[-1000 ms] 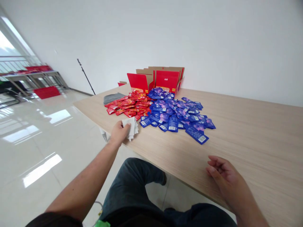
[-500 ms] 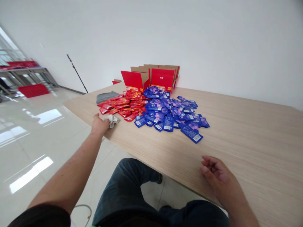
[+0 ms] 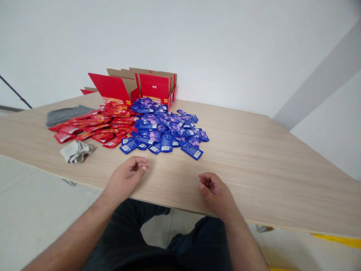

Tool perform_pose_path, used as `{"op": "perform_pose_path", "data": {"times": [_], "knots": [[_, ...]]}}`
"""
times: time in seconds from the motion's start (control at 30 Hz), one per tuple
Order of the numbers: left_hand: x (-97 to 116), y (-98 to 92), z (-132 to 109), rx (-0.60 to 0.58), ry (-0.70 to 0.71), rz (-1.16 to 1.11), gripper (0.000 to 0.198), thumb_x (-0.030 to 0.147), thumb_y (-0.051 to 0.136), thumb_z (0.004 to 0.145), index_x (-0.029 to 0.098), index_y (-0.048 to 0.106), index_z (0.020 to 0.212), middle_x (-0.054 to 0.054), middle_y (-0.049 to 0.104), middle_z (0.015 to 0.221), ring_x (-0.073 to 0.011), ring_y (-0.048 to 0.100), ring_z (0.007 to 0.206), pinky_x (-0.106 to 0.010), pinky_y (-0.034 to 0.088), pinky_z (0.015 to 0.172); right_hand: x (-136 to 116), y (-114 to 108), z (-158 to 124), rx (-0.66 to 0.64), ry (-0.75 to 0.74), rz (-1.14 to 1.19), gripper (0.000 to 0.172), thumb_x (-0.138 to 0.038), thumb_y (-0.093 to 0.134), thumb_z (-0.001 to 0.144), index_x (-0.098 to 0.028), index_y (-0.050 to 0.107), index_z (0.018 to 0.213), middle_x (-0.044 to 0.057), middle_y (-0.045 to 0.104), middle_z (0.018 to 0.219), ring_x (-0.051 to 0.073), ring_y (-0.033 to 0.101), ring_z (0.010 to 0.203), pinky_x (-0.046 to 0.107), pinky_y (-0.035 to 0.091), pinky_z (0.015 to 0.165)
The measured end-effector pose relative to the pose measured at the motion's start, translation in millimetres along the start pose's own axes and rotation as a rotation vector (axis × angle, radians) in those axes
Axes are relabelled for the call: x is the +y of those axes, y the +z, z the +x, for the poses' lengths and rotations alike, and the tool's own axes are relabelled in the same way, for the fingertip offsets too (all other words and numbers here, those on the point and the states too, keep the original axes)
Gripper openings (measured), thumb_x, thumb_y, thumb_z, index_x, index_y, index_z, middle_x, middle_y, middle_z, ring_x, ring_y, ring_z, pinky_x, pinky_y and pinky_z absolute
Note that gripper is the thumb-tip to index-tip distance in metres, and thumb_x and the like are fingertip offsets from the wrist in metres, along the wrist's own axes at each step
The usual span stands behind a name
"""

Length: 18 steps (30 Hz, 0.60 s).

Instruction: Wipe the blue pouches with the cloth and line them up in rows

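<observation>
My left hand (image 3: 125, 178) is over the front part of the table, fingers loosely curled with a gap to the thumb and nothing held. To its right, my right hand (image 3: 216, 192) rests by the front edge, also half curled and holding nothing. Beyond both hands lies a heap of blue packets (image 3: 166, 143). A heap of red packets (image 3: 113, 128) adjoins it on the left. A crumpled white and grey cloth (image 3: 76, 151) sits in front of the red packets, away from my left hand.
Red cardboard boxes (image 3: 154, 86) with raised flaps stand behind the packets. A grey cloth (image 3: 66, 114) lies left of the red heap. The wooden table (image 3: 254, 158) has its front edge just above my legs. A dark pole leans at the far left.
My left hand has let go of the crumpled cloth and moved right, nearer my right hand. The view has turned right, so the heaps and boxes appear farther left.
</observation>
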State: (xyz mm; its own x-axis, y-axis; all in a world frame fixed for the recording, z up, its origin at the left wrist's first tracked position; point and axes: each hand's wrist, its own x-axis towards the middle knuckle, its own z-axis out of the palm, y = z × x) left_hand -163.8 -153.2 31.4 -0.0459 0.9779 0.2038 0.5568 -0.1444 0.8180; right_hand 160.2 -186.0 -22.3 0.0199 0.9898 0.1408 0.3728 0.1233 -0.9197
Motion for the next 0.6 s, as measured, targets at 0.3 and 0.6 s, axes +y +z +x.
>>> {"op": "perform_pose_path", "data": {"times": [0.3,0.6], "knots": [[53.0,70.6,45.6,-0.430,0.306,0.087,0.018,0.026,0.059,0.089,0.019,0.074,0.097,-0.002,0.074,0.085,-0.0177,0.067,0.079,-0.029,0.050,0.073,-20.4,-7.0,24.7,-0.167,-0.017,-0.115,0.032,-0.038,0.062,0.085,-0.019,0.070,0.110,0.004,0.066,0.084,0.020,0.063,0.077,0.038,0.051,0.072],[84.2,154.0,87.0,-0.632,0.571,0.069,0.021,0.016,0.057,0.090,0.016,0.076,0.099,-0.006,0.080,0.093,-0.0181,0.071,0.085,-0.028,0.048,0.074,-87.9,-58.1,76.9,-0.003,-0.320,0.011,0.017,-0.033,0.067,0.091,-0.022,0.072,0.103,-0.003,0.064,0.074,0.013,0.057,0.063,0.027,0.044,0.057]]}}
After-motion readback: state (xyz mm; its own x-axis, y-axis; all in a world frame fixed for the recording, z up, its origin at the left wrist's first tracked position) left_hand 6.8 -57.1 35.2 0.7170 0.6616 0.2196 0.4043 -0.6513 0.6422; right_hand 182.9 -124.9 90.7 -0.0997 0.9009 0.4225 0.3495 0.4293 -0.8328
